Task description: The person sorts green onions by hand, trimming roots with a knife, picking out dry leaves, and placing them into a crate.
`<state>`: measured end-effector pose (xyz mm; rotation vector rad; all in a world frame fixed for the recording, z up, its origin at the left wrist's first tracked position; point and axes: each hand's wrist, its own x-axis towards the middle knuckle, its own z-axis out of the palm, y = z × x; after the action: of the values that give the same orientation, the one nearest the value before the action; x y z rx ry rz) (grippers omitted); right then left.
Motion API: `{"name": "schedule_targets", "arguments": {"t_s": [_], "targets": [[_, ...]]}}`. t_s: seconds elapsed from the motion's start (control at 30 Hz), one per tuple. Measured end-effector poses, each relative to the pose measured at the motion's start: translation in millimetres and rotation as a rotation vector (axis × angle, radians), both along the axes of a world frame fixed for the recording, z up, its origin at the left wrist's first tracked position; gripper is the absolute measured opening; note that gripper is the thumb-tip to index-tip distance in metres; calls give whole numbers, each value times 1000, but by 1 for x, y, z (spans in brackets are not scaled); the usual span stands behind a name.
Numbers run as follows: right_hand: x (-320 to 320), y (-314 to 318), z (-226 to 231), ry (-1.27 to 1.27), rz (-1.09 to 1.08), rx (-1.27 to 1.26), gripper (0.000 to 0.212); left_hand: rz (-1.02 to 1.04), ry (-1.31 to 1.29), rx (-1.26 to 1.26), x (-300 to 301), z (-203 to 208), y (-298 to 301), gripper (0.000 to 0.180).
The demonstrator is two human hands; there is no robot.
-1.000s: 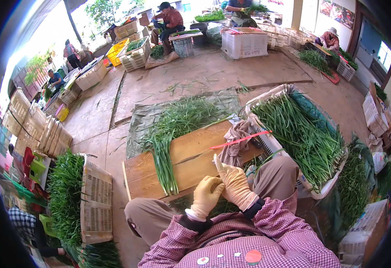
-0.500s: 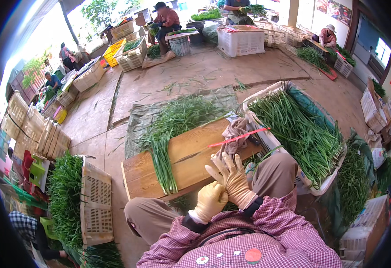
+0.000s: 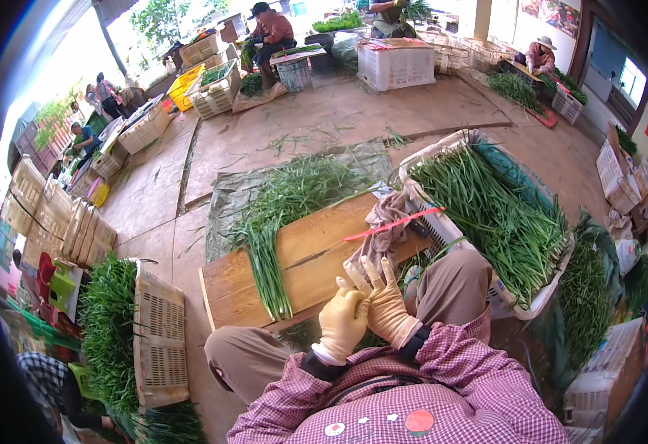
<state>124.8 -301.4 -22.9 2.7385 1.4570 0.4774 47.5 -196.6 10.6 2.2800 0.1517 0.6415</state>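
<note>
A stained concrete floor (image 3: 154, 226) spreads around the seated person, its far corners lost in the lens's dark rim. On it lies a rumpled green tarp (image 3: 228, 194), mostly hidden by a loose heap of greens (image 3: 305, 183) and a wooden board (image 3: 320, 240). To the right, a white plastic crate (image 3: 453, 231) holds a mass of long-leaved greens; the person's right knee (image 3: 453, 277) hides part of its near side and the board's right end. A beige crate (image 3: 162, 325) stands on the left, greens bulging behind its slotted side.

The bunch of chive-like greens (image 3: 268, 277) lies across the left half of the board, its long axis running away from the person and leaning a little left. The pale cut ends point toward the person, near the board's close edge; the leaf tips run past the far edge and blend into the heap, so where they end is unclear. At the board's right end sits a crumpled greyish-pink cloth (image 3: 391, 211).

Above the lap, the gloved right hand (image 3: 388, 305) has its fingers extended and spread, free of any greens. The gloved left hand (image 3: 342, 322) is curled against it; whether it pinches the right glove (image 3: 402, 322) cannot be told. A thin red strip (image 3: 357, 235) slants across the cloth.
</note>
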Motion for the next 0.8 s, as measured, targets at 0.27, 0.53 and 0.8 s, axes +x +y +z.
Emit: {"name": "schedule_targets", "arguments": {"t_s": [0.27, 0.53, 0.8], "targets": [[0, 1, 10, -83, -32, 48, 67, -47, 4, -207, -8, 11, -12, 9], [10, -9, 30, 63, -120, 145, 86, 173, -83, -273, -2, 15, -10, 20], [5, -7, 27, 130, -25, 209, 76, -95, 75, -391, 0, -23, 13, 12]]}}
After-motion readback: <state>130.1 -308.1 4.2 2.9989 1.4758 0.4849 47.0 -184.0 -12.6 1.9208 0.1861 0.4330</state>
